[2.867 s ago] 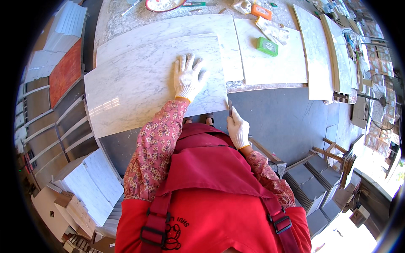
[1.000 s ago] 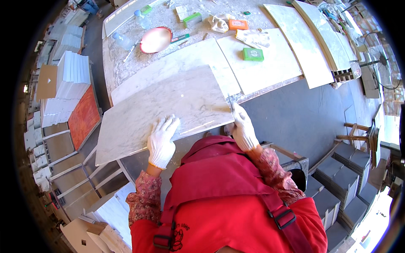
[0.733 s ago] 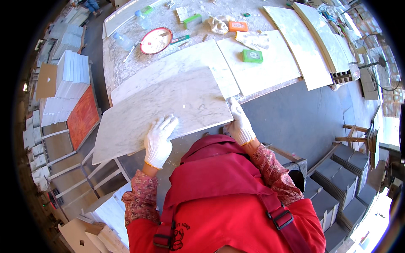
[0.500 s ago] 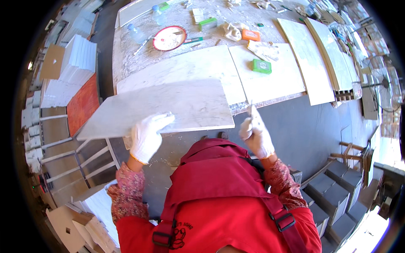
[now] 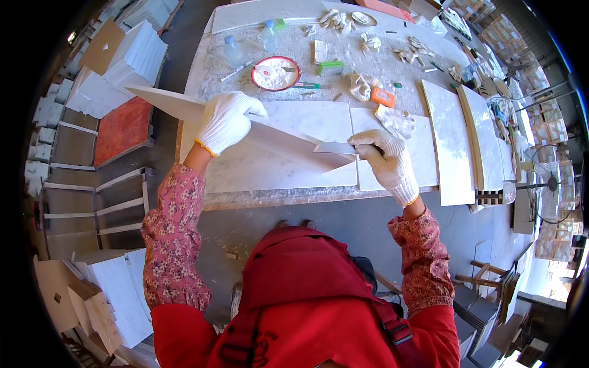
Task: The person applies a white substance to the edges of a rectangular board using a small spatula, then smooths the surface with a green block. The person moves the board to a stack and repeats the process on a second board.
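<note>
My left hand (image 5: 228,121), in a white knit glove, grips the upper edge of a pale marble tile (image 5: 175,105). The tile is tipped up on its edge above another light marble slab (image 5: 270,175) lying on the worktable. In my gloved right hand (image 5: 388,161) is a putty knife; its flat metal blade (image 5: 334,148) points left and meets or overlaps the tile's right end. Whether it touches, I cannot tell. A second flat slab (image 5: 426,147) lies under my right hand. Beyond them sits a red-rimmed bowl (image 5: 253,75) of white material.
Across the dusty worktable (image 5: 211,89) are plastic bottles (image 5: 270,37), a green block (image 5: 331,67), an orange block (image 5: 383,97) and loose gloves (image 5: 396,121). More slabs (image 5: 448,141) lie at the right. A red-topped stand (image 5: 123,135) and metal racks (image 5: 123,208) occupy the left floor.
The tile has gone from nearly flat, near me, to tipped on edge farther over the table. Both hands have moved forward, and the putty knife has come to the tile's right end.
</note>
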`<act>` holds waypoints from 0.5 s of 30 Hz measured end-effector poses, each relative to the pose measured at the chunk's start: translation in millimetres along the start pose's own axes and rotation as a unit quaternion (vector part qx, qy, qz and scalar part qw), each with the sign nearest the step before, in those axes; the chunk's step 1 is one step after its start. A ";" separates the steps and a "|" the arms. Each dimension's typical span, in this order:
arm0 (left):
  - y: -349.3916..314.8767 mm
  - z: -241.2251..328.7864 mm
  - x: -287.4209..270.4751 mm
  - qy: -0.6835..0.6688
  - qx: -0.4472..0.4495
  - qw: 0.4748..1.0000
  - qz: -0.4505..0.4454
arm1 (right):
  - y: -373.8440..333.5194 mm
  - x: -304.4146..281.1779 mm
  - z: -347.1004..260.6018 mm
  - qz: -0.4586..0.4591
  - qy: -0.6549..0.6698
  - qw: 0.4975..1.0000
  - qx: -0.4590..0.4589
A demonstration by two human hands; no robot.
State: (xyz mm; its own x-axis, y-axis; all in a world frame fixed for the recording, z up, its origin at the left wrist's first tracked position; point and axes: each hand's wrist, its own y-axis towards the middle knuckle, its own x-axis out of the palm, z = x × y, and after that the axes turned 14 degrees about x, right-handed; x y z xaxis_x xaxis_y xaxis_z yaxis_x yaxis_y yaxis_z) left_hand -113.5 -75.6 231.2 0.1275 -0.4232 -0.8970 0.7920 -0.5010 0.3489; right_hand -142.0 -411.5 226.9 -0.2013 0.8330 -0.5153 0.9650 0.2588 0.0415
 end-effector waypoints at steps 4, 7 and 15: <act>16.2 -4.1 2.8 0.021 -0.036 0.999 -0.018 | 12.9 -4.4 -3.3 0.010 -0.039 0.999 -0.028; 21.3 -13.6 8.4 0.033 -0.027 0.999 -0.028 | 17.4 -6.9 -4.8 0.014 -0.040 0.999 -0.026; 27.6 -12.1 8.9 0.057 -0.026 0.998 -0.020 | 20.6 -5.6 -1.9 0.039 -0.059 0.996 -0.059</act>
State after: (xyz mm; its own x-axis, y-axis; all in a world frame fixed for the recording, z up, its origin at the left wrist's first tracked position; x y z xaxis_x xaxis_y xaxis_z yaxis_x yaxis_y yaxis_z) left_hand -83.3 -84.0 229.6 0.1588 -0.3140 -0.9361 0.8273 -0.4751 0.2997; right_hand -121.3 -409.9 232.3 -0.0993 0.7912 -0.6034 0.9488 0.2580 0.1822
